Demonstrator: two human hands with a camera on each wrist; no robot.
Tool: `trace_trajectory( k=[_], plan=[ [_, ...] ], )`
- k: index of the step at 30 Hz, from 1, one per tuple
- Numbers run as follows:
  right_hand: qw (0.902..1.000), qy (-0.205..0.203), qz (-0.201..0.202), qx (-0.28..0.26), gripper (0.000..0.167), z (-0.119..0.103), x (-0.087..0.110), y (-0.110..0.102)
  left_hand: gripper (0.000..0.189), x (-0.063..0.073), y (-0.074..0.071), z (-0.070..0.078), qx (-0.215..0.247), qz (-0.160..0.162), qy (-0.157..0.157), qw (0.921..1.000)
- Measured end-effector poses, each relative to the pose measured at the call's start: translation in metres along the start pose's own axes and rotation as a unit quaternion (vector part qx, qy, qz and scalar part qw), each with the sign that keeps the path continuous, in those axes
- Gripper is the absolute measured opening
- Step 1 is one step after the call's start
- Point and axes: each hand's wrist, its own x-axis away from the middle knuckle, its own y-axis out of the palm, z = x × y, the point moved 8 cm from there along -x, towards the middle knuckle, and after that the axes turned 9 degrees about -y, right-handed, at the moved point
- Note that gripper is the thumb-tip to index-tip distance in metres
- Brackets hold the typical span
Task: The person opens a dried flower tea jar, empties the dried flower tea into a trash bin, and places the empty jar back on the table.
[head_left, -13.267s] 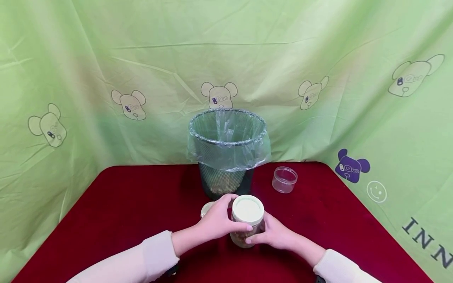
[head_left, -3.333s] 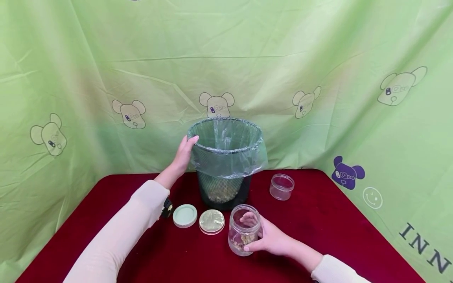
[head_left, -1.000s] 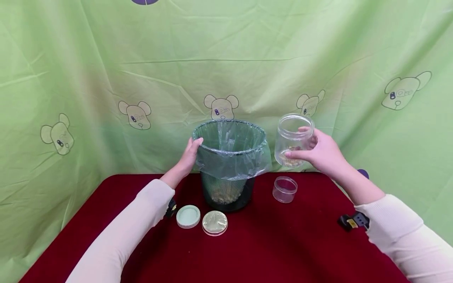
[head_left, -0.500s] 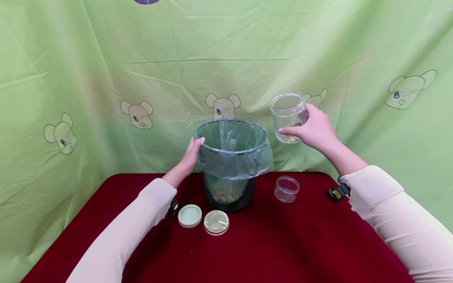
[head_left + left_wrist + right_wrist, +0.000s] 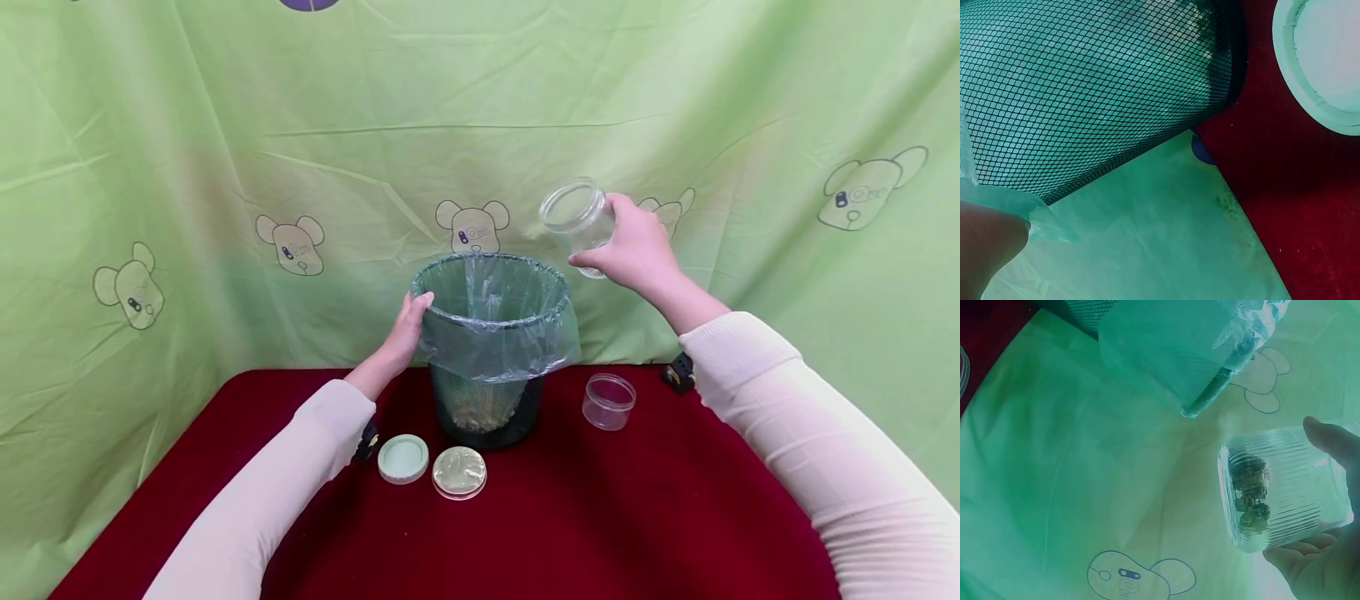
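Note:
A ribbed clear jar is in my right hand, up and to the right of the wire-mesh trash bin. It tilts with its open mouth toward the bin. The right wrist view shows brownish clumps lying at the jar's base, thumb and fingers on opposite sides of the glass. My left hand grips the bin's left rim, thumb over the top and the other fingers outside, mostly hidden. A thin clear bag lines the bin and folds over its rim.
On the red table a pale green lid and a shiny gold-toned disc sit before the bin. A small clear tub stands right of it, below my right forearm. Pale matter shows low in the bin. Green curtain hangs close behind.
The jar was lidded in both hands, then open on the table in my right hand. It has since risen, moved left toward the bin and tipped. My left hand took the bin's rim and stays there.

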Motion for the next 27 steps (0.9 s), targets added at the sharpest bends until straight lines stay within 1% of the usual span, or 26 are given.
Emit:
trace_trajectory(
  k=[1, 5, 11, 17, 22, 27],
  plan=[
    [1.0000, -0.004, -0.001, 0.007, 0.081, -0.001, -0.002, 0.002, 0.074, -0.003, -0.001, -0.004, 0.000, 0.003, 0.000, 1.0000],
    [0.9993, -0.016, -0.010, 0.031, 0.084, -0.004, -0.010, 0.012, 0.075, -0.002, 0.000, -0.004, -0.006, 0.002, -0.003, 1.0000],
    [0.9970, -0.035, -0.024, 0.065, 0.083, -0.010, -0.019, 0.027, 0.074, -0.001, 0.000, -0.004, -0.001, 0.005, -0.003, 1.0000],
    [0.9903, -0.067, -0.038, 0.116, 0.088, -0.017, -0.023, 0.037, 0.075, 0.000, 0.000, -0.004, -0.001, 0.004, -0.010, 0.9999],
    [0.9856, -0.085, -0.049, 0.138, 0.086, -0.021, -0.022, 0.046, 0.076, -0.001, 0.000, -0.004, -0.002, -0.001, -0.010, 0.9999],
    [0.9772, -0.113, -0.058, 0.170, 0.085, -0.025, -0.020, 0.053, 0.076, -0.002, 0.000, -0.006, -0.005, -0.002, -0.009, 0.9999]
  ],
)
